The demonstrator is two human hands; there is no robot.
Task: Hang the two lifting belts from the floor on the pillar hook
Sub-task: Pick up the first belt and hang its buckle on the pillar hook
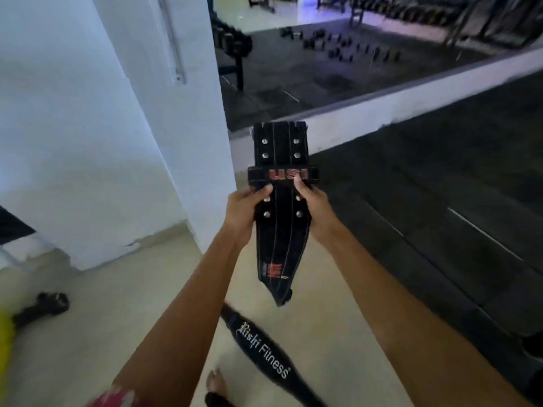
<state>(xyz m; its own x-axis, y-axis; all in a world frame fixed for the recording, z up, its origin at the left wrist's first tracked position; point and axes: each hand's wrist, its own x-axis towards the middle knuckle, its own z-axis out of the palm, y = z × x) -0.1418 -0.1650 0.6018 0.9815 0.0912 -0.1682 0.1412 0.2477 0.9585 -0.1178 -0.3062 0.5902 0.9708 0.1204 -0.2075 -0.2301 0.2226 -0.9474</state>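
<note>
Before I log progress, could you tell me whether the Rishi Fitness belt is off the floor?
No. The Rishi Fitness belt lies flat on the floor; both hands grip the USI belt.

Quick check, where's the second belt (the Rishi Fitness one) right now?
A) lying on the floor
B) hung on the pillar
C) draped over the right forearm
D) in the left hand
A: the Rishi Fitness belt lies flat on the floor while the left hand and right hand both grip the USI belt.

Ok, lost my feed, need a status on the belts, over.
Both hands, left hand and right hand, gripping black studded leather belt. Black lettered fabric belt on floor. Pillar hook not visible.
</note>
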